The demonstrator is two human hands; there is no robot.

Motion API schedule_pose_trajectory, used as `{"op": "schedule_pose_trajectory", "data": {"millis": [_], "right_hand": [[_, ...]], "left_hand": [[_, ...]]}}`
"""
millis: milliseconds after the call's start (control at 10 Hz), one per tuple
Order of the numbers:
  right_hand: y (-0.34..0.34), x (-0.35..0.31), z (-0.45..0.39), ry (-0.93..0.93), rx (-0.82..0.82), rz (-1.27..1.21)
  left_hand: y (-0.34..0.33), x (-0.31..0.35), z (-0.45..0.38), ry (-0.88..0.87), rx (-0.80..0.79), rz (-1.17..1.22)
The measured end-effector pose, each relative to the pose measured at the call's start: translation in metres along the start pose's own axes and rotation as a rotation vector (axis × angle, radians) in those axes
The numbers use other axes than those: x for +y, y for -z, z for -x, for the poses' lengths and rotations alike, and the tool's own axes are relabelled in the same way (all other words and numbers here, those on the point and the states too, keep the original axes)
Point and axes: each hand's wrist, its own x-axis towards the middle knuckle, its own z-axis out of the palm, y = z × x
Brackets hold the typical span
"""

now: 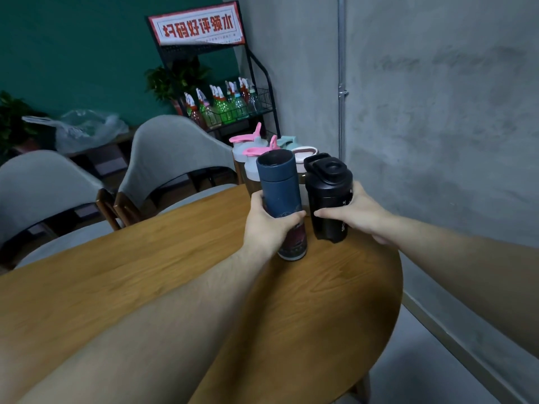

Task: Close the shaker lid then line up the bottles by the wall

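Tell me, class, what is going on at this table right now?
A person holds two bottles at once on a round wooden table. The left hand is wrapped around a tall blue bottle, and the right hand grips a black shaker whose lid looks closed. Both stand beside each other near the grey wall. Just behind them is a cluster of other bottles with pink and mint lids, some flipped open.

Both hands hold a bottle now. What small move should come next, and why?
Probably slide both bottles forward toward the group near the wall. The left hand grips the blue flask and the right hand grips the black shaker, whose lid looks closed. Both stand in front of the pink-lidded bottles.
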Motion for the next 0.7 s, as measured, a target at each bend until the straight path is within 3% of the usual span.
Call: {"op": "schedule_pose_trajectory", "data": {"millis": [400,700], "right_hand": [[0.006,0.002,0.015,-0.103,-0.026,0.045],[0.016,-0.008,0.065,-0.189,-0.032,0.18]], "left_hand": [[-0.025,0.011,-0.006,0.067,0.103,-0.047],[-0.006,0.022,0.017,0.201,0.041,-0.09]]}}
